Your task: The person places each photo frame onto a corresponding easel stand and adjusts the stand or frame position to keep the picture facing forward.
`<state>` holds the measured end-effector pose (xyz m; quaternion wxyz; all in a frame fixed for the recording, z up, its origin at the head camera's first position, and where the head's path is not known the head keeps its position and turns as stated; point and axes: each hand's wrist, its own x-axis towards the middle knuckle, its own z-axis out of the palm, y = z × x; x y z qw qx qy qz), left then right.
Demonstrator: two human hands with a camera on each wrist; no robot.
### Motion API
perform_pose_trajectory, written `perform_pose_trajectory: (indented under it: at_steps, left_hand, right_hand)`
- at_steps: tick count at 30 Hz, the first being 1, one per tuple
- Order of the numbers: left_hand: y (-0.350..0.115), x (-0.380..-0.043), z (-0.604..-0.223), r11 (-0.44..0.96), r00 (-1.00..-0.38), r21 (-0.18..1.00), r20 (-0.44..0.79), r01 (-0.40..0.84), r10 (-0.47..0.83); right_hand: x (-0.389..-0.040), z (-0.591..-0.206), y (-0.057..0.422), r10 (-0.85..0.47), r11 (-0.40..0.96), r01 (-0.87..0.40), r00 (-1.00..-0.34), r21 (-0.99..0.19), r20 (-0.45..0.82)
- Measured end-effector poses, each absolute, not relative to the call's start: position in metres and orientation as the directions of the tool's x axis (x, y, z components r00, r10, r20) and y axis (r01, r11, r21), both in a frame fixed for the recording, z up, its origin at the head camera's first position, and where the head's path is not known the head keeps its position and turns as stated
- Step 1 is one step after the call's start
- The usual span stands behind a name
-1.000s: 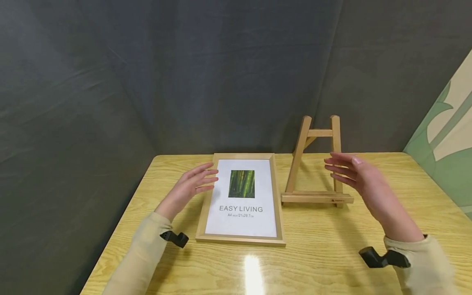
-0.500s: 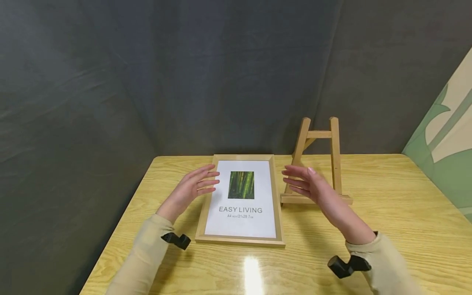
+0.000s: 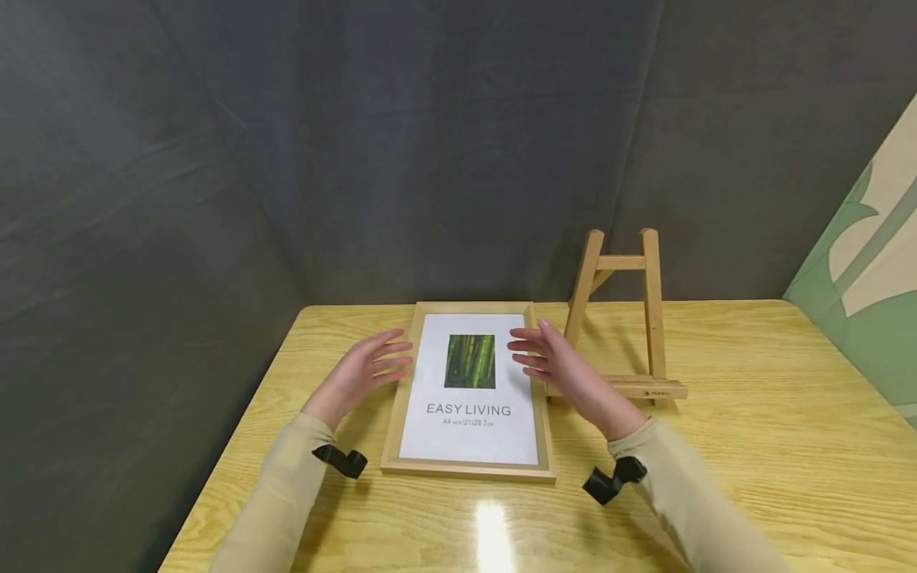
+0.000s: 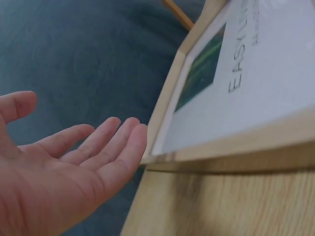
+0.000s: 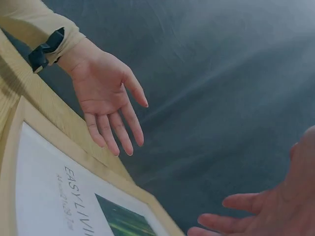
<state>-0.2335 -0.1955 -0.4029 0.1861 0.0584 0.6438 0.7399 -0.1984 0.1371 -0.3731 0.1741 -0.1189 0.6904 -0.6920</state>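
A light wood picture frame lies flat on the table, face up, with a small green bamboo picture and the words EASY LIVING on its white sheet. My left hand hovers by the frame's left side, palm turned inward, fingers spread and relaxed. Over the frame's right edge hangs my right hand, its fingers loosely extended toward the left hand. Neither hand holds anything. In the left wrist view, the left hand appears palm up beside the frame's edge. A small wooden easel stands just behind and right of the right hand.
The yellow wood-grain table carries the frame and easel. A dark grey curtain rises behind the table and along its left side. At the right is a panel with green leaf shapes.
My right hand has moved left, from in front of the easel to over the frame's right edge. The left hand has barely moved. Frame and easel stay put.
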Motion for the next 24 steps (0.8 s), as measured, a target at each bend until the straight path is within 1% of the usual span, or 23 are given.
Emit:
perform_pose_trajectory:
  at_steps: [4,7,16,24]
  left_hand:
    - [-0.199,-0.236,-0.409,-0.073,-0.928,0.969,-0.203,-0.237,0.314]
    - [-0.201,-0.239,-0.413,-0.048,-0.928,0.966,-0.227,-0.252,0.295]
    - [-0.203,-0.248,-0.419,-0.048,-0.936,0.961,-0.252,-0.271,0.245]
    - [-0.206,-0.251,-0.426,-0.053,-0.937,0.955,-0.273,-0.291,0.216]
  right_hand:
    - [-0.212,-0.380,0.133,-0.358,-0.011,0.173,-0.920,-0.985,-0.157]
    - [-0.220,-0.384,0.132,-0.332,-0.022,0.212,-0.923,-0.977,-0.193]
    - [-0.234,-0.389,0.130,-0.255,-0.040,0.267,-0.935,-0.963,-0.248]
    - [-0.241,-0.394,0.127,-0.208,-0.010,0.276,-0.941,-0.961,-0.268]
